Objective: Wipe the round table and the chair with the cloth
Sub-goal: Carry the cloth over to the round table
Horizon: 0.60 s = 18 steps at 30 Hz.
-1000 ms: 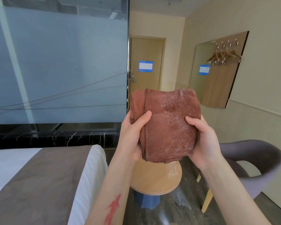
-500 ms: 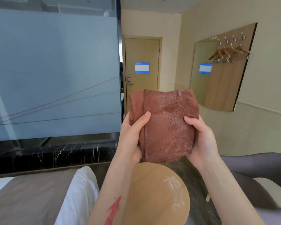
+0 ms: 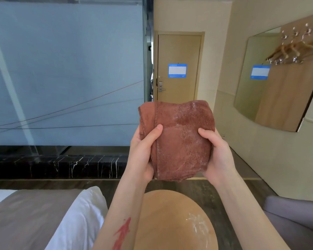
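Observation:
I hold a folded reddish-brown cloth (image 3: 179, 139) up in front of me with both hands. My left hand (image 3: 143, 152) grips its left edge, thumb across the front. My right hand (image 3: 217, 152) grips its right side. White residue shows on the cloth's upper right. Below the cloth lies the round wooden table (image 3: 163, 224), with a white powdery smear (image 3: 197, 224) on its right part. The grey chair (image 3: 289, 213) is at the lower right, only partly in view.
A bed with a white sheet and brown runner (image 3: 34, 219) lies at the lower left, close to the table. A frosted glass wall (image 3: 65, 73) on a black marble base stands ahead on the left. A door (image 3: 179, 67) is straight ahead, a wall mirror (image 3: 278, 78) on the right.
The view has moved forward and tilted down: the table now lies directly under my arms and looks larger. The cloth stays held the same way in both hands.

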Each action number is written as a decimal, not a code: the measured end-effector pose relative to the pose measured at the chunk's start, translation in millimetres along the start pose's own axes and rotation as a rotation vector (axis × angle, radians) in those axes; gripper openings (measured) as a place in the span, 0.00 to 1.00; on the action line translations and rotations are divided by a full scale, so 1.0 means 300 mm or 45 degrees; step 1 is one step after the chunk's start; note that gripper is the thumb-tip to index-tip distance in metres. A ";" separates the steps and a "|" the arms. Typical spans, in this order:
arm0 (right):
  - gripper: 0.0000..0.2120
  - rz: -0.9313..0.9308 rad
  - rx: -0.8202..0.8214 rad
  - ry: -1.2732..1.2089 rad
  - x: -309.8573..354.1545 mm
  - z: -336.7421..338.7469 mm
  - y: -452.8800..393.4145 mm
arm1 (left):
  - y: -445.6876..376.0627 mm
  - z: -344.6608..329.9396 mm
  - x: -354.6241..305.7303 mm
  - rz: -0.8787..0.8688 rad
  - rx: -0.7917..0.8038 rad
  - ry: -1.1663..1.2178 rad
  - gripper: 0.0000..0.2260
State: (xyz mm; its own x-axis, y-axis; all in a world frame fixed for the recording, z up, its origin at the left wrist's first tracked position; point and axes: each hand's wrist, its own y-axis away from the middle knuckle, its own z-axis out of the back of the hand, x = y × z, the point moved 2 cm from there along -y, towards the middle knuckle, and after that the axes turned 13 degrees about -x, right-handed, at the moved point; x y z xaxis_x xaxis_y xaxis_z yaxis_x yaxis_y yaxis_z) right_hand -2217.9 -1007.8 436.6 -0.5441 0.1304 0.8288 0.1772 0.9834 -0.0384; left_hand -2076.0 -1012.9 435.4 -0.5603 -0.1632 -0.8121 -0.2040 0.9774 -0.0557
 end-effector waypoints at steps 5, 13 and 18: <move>0.12 -0.035 0.027 0.002 0.004 0.016 -0.117 | -0.082 -0.038 0.041 -0.023 -0.035 0.000 0.09; 0.12 -0.032 -0.009 0.000 -0.017 0.025 -0.209 | -0.181 -0.056 0.067 -0.044 0.013 -0.031 0.08; 0.15 -0.052 -0.037 0.004 -0.034 0.051 -0.248 | -0.229 -0.061 0.104 -0.026 0.049 -0.038 0.08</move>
State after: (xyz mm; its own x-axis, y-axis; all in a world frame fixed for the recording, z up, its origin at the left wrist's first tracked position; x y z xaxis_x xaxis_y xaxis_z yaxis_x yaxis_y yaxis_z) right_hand -2237.9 -1080.3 422.4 -0.5486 0.0895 0.8313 0.1783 0.9839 0.0118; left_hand -2094.2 -1087.6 424.5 -0.5317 -0.1798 -0.8276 -0.1840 0.9784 -0.0943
